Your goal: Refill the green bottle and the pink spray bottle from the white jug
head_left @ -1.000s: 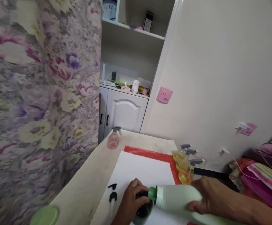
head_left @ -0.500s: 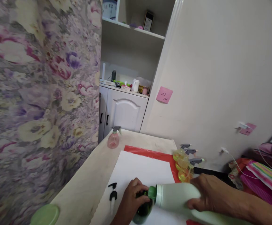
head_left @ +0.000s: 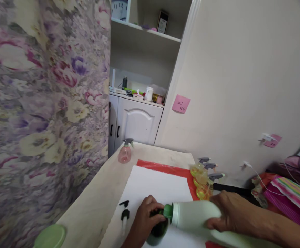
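Note:
My left hand (head_left: 150,215) is wrapped round the neck of a dark green bottle (head_left: 157,234) standing on a white sheet (head_left: 155,184). In my right hand (head_left: 226,212) lies a large pale green bottle (head_left: 191,215), tipped on its side. Its green spout (head_left: 168,210) meets the mouth of the dark bottle; whether liquid flows there I cannot make out. A black pump head (head_left: 124,213) with a white tube rests on the sheet, left of my left hand. At the lower left is a round pale green lid (head_left: 50,236).
A pink spray bottle (head_left: 124,154) stands at the table's far left corner. Several yellow spray bottles (head_left: 201,181) line the right side, by a red sheet (head_left: 165,167). Beyond the table is a white cabinet (head_left: 138,124); a floral curtain (head_left: 46,103) hangs at left.
Both hands keep their grip and the pale green bottle stays tilted at the dark one. Only a very slight shift of the view shows.

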`<state>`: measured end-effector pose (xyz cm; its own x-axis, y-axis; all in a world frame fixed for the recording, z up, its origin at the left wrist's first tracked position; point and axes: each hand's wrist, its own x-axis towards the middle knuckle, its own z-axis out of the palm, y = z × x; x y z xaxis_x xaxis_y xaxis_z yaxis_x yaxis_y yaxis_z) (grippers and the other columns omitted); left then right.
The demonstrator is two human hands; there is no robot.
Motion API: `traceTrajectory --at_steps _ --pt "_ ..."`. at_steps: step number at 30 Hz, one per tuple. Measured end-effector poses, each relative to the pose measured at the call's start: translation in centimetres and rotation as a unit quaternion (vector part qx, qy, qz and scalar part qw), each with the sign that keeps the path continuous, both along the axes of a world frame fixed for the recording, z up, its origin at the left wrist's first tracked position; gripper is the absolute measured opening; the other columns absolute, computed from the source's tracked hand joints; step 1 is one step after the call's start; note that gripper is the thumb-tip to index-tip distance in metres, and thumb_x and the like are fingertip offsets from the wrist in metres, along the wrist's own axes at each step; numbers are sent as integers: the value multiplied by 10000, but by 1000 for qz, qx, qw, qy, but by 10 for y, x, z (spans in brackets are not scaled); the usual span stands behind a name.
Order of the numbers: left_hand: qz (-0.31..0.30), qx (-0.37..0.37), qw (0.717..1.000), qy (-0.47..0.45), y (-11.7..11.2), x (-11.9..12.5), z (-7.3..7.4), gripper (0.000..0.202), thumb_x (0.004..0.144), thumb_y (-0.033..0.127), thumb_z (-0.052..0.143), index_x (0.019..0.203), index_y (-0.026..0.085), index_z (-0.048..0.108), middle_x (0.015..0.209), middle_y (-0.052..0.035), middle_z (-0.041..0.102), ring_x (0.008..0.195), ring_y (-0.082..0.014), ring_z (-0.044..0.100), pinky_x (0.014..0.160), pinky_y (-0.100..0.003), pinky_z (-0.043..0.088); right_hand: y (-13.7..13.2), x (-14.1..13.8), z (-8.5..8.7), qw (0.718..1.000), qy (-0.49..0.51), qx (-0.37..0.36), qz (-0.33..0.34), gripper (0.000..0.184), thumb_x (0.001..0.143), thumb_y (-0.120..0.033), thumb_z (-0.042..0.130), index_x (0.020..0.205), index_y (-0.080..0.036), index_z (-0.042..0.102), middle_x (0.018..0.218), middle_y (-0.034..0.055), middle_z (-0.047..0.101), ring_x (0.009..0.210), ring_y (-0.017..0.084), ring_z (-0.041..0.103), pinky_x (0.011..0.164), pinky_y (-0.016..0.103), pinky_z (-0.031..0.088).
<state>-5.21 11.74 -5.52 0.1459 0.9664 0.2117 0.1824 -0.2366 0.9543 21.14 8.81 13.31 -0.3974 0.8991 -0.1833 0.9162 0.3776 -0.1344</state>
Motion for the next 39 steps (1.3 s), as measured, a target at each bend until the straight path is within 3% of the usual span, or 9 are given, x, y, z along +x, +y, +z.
traceTrajectory --at_steps 7,13,22,31,39 --pt "-1 -1 1000 10 1 -1 -2 226 643 115 709 824 231 779 821 1 549 853 -211 584 772 -304 437 0 0 0 1000 13 4 4 302 729 -501 656 781 -205 686 702 28 698 616 160 607 549 259 374" --pt "-5 0 1000 3 1 -1 -4 225 645 116 708 821 239 774 826 5 545 857 -208 584 775 -299 438 -1 -1 1 1000 -20 1 -16 402 728 -578 632 812 -190 688 820 96 742 721 241 668 606 299 415" --pt "-6 -3 1000 5 3 -1 -3 226 644 111 715 819 237 781 810 4 538 838 -206 577 757 -300 429 4 4 -8 1000 -13 10 -7 383 722 -574 644 776 -196 671 753 74 731 652 213 646 554 275 361" --pt "-11 -5 1000 -3 1 -2 -5 234 648 119 716 835 244 783 809 4 532 832 -205 568 753 -303 429 3 4 -4 999 13 22 23 278 719 -488 674 779 -216 679 689 29 691 600 165 600 527 262 345" --pt "-10 2 1000 0 4 -1 -6 231 642 116 723 820 252 782 806 5 541 825 -204 573 742 -300 427 4 6 -8 1000 -9 20 16 342 730 -535 650 776 -198 678 706 51 718 593 171 612 525 259 327"
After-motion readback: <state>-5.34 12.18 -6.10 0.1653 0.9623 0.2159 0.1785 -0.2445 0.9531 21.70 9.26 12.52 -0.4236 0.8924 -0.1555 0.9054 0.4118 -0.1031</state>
